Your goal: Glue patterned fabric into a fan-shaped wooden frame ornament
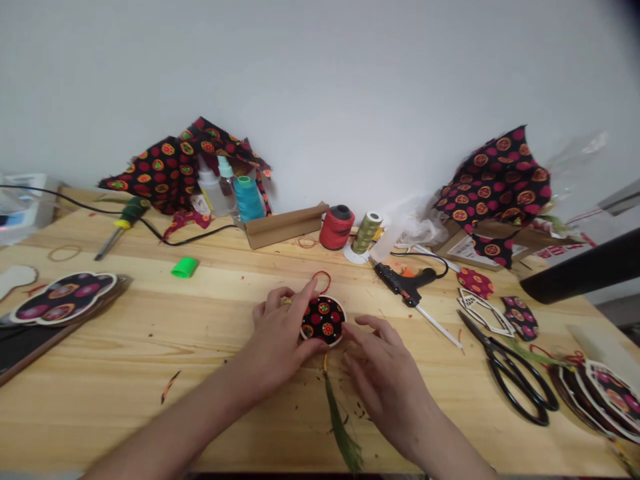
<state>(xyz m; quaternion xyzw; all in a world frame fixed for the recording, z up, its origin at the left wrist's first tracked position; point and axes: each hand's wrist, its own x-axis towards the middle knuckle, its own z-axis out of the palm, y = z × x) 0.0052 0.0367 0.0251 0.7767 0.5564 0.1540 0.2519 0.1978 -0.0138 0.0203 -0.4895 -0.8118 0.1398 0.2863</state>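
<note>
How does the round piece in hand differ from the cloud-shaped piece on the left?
Shape: the round piece is a disc; the cloud-shaped piece has a lobed outline. Size: the round piece looks smaller than the cloud-shaped piece. State: the left hand holds the round piece; no hand touches the cloud-shaped piece. Both show dark patterned fabric inside a pale rim.
</note>
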